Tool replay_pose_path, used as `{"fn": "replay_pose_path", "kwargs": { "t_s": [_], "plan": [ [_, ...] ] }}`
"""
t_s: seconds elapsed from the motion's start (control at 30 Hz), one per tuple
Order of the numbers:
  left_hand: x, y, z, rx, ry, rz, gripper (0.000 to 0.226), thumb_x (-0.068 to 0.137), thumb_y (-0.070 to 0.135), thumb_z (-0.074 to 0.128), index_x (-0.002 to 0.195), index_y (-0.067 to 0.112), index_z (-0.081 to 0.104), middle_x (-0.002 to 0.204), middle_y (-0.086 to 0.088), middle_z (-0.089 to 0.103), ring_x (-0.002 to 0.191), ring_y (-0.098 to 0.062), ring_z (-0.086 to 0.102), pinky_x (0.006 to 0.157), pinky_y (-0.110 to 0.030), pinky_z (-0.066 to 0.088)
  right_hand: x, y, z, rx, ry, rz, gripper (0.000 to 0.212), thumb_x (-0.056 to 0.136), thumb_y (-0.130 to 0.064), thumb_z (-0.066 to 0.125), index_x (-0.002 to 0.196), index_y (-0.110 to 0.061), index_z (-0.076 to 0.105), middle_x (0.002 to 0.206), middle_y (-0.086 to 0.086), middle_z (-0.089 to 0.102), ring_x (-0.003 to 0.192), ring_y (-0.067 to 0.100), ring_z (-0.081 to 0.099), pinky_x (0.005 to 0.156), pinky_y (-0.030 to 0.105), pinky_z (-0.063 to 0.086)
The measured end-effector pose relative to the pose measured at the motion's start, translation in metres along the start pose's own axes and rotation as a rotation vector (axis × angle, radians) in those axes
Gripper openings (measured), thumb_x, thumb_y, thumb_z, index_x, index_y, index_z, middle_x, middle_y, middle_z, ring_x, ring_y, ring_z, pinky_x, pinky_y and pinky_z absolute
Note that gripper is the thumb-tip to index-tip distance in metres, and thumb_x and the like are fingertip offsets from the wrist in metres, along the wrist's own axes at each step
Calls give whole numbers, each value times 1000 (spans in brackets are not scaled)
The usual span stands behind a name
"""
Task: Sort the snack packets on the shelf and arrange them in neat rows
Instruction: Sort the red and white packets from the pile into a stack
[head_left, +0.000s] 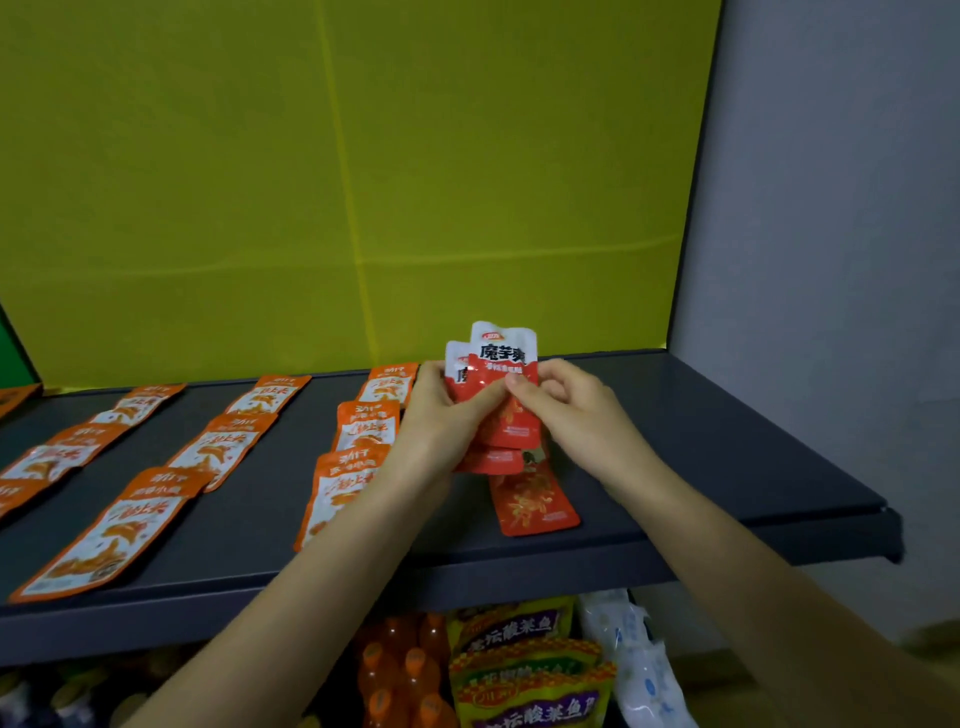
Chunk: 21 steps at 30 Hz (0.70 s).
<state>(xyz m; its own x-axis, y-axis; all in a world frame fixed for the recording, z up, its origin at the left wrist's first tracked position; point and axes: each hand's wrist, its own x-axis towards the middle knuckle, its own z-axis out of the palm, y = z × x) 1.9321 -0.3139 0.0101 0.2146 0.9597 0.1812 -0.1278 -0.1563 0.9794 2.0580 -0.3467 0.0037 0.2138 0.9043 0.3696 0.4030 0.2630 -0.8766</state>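
A small bunch of red and white snack packets (501, 364) stands upright above the dark shelf (727, 467). My left hand (441, 421) grips the bunch from the left, thumb across the front. My right hand (566, 410) pinches the front packet from the right. One more red packet (535, 501) lies flat on the shelf just below the bunch. Orange snack packets (98, 535) lie in several rows across the left and middle of the shelf, the nearest row (358, 426) right beside my left wrist.
A yellow-green back panel (363, 182) closes the shelf behind, and a grey wall (831, 260) stands to the right. The shelf's right part is bare dark surface. Below the shelf stand orange bottles (400, 670), yellow packages (524, 670) and a white bag (628, 660).
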Motion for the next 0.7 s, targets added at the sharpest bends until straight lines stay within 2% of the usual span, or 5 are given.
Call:
{"fn": "replay_pose_path", "kwargs": {
  "t_s": [0.13, 0.3, 0.47, 0.6, 0.7],
  "plan": [
    [9, 7, 28, 60, -62, -21, 39, 81, 13, 69, 111, 9, 45, 87, -4, 62, 63, -11, 60, 45, -21, 50, 17, 5, -21, 120, 82, 77, 14, 93, -23, 54, 91, -11, 61, 91, 9, 71, 83, 22, 66, 80, 36, 51],
    [35, 16, 31, 73, 86, -105, 16, 89, 11, 53, 103, 9, 48, 58, -3, 58, 47, -14, 53, 53, -27, 43, 75, 32, -79, -8, 123, 112, 12, 93, -20, 54, 90, -12, 63, 91, 9, 67, 84, 21, 61, 82, 37, 48],
    [44, 11, 28, 160, 112, -203, 11, 86, 12, 55, 96, 11, 50, 69, -7, 56, 57, -19, 55, 56, -27, 46, 121, 84, -106, -450, 94, 242, 24, 90, -24, 54, 82, -7, 69, 95, 18, 69, 95, 32, 63, 75, 33, 44],
    [44, 0, 32, 177, 85, -206, 19, 86, 13, 59, 103, 7, 53, 74, -6, 60, 58, -15, 58, 47, -22, 47, 135, 106, -102, -580, 19, 347, 32, 89, -30, 52, 60, -15, 50, 97, 20, 63, 105, 35, 60, 66, 28, 36],
    [44, -5, 34, 161, 45, -206, 17, 88, 11, 57, 104, 6, 53, 81, -7, 62, 65, -16, 59, 54, -27, 47, 139, 114, -99, -642, 39, 377, 28, 90, -34, 49, 81, -11, 63, 110, 18, 63, 109, 35, 57, 75, 31, 43]
  ]
}}
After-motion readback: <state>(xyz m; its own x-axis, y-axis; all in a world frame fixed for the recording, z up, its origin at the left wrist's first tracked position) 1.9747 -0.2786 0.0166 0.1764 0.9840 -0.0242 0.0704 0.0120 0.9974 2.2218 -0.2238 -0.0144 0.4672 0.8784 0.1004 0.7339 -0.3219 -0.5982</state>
